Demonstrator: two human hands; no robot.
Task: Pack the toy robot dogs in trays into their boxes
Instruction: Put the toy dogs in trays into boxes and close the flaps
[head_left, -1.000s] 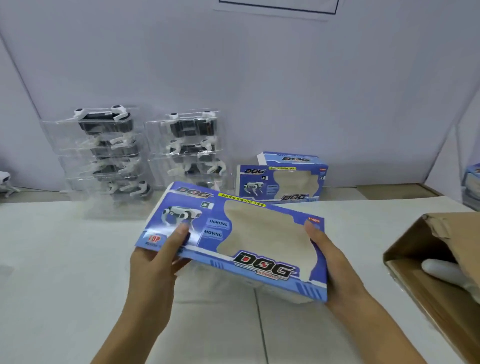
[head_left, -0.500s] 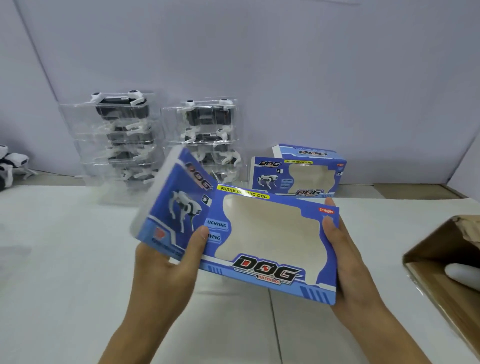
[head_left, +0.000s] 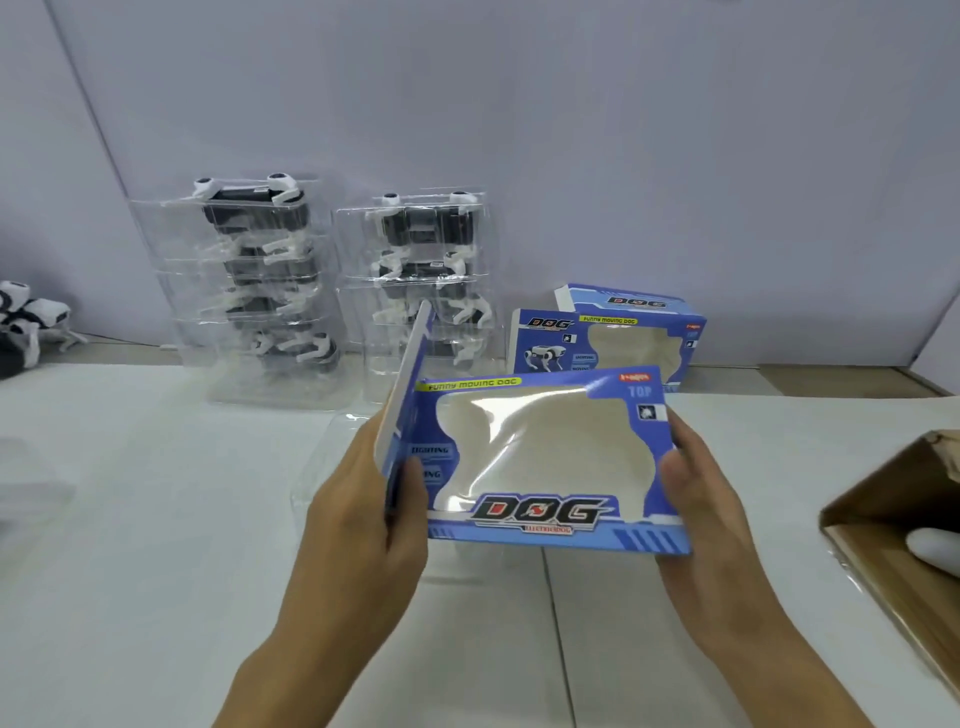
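A pale lilac wall (head_left: 571, 130) fills the upper half of the view, and below it a white table (head_left: 130, 519) runs to the near edge, a seam showing at 6 o'clock. At 3 to 4 o'clock an open brown cardboard carton (head_left: 893, 525) juts in, something white lying inside it. Against the wall at 10 to 11 o'clock stands a stack of clear trays (head_left: 249, 291), each with a black-and-white toy robot dog in it, and just beside it toward 12 o'clock a second stack (head_left: 426, 280) of the same. At the centre, lifted off the table, is the blue windowed box (head_left: 545, 457), partly opened out from flat: its front panel faces the camera with a large clear film window, "DOG" printed in black and red under it, a yellow strip along the top edge, and its left side panel swung away. The left hand (head_left: 358, 525) grips the left fold, thumb on the front; the right hand (head_left: 701, 514) grips the right edge, thumb on the front panel. At 1 o'clock a second blue box (head_left: 608, 338) stands assembled on the table. At 9 o'clock loose toy dogs (head_left: 26, 322) lie at the table's far edge.
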